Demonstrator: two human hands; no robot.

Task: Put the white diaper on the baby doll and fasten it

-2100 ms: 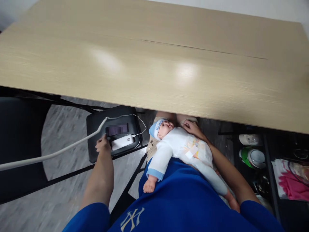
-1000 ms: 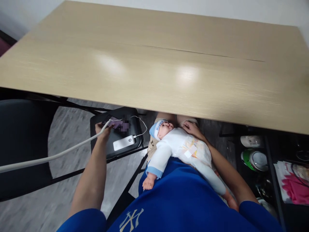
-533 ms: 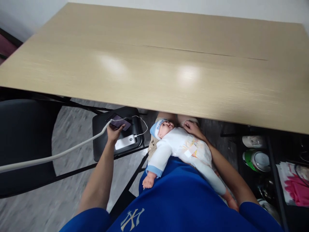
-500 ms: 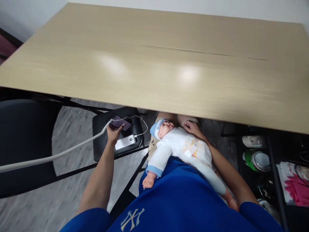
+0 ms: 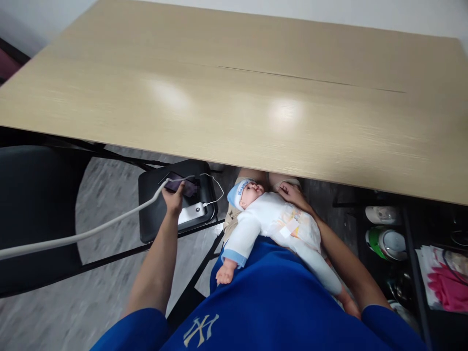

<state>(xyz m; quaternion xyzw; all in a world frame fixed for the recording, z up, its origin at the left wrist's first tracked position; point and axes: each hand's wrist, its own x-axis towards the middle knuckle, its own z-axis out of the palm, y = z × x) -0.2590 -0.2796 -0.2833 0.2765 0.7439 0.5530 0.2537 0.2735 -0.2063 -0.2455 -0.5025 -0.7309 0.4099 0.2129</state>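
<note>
With left hand (image 5: 173, 195), gripped phone (image 5: 189, 187) over chair (image 5: 149, 215), near power bank (image 5: 192, 212). Rested right hand (image 5: 291, 192), curled, beside doll (image 5: 270, 214); could not tell if holding anything. Judged phone grasp done, lift unconfirmed.

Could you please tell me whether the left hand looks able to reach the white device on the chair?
Probably yes: the white device lies beside the left hand with nothing evident between them, though that hand seems to hold the phone.
</note>
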